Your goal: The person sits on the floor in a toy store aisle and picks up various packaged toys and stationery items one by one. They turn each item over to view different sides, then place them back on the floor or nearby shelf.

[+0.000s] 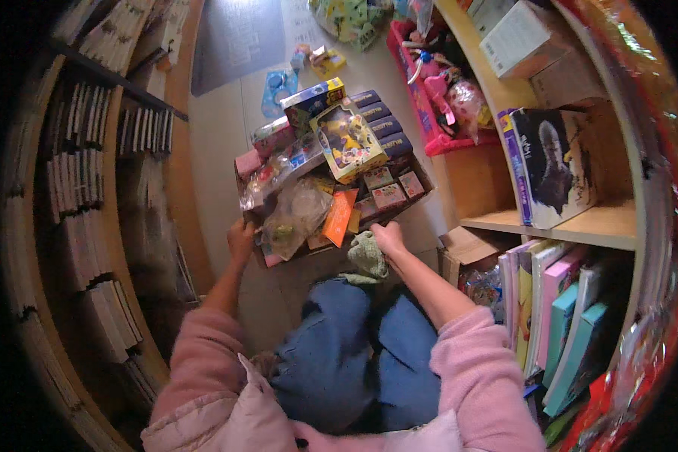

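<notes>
A cardboard box piled with small boxed goods sits on the floor before me. My left hand is closed on its near left corner. My right hand is at the near right edge, with a green cloth hanging from it; whether the fingers also grip the box edge is hard to tell. In the box lie a yellow window box with a toy, several dark blue boxes, small patterned cartons, an orange packet and a clear plastic bag.
Bookshelves full of books stand on the left. At right, a wooden shelf holds books and boxes, with a pink basket of toys beside it. Beyond the box lie a blue packaged item, a yellow pack and a patterned bag.
</notes>
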A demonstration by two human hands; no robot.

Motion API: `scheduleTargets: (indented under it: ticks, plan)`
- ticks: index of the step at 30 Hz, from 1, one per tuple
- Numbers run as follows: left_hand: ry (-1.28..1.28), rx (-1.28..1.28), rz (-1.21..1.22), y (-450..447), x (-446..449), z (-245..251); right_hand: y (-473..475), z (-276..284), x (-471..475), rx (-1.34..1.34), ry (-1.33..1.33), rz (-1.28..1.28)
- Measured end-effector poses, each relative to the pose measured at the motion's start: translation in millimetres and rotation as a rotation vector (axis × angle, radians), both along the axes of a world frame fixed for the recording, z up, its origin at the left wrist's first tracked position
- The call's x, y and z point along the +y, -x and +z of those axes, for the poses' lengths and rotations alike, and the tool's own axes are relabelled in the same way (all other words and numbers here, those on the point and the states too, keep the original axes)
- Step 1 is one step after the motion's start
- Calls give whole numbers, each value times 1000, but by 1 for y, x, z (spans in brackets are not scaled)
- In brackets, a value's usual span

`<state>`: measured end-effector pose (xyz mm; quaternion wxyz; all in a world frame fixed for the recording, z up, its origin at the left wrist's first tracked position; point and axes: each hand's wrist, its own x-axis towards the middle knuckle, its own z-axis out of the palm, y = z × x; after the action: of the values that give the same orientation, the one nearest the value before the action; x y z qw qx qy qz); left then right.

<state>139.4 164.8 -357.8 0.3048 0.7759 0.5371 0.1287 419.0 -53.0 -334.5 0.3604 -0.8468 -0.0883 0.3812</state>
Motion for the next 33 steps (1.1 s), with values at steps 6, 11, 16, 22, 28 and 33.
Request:
scheduleTargets:
  ticks: [6, 11, 16, 22, 28, 33]
  plan:
    - [28, -23, 179, 4, 37, -56, 11, -3, -34, 177, 14, 300]
    - [91, -42, 159, 4, 73, -76, -51, 54, -4, -98, -136, 145]
    - [-116, -360, 310, -21, -16, -19, -41, 32, 47, -122, -37, 166]
    - [506, -676, 139, -62, -112, 49, -41, 21, 61, 201, -302, 18]
    - [1286, -946, 242, -64, -79, 92, 13, 80, 17, 650, -432, -61]
    - [1384, -991, 192, -52, -84, 128, 26, 114, 6, 222, -345, 87]
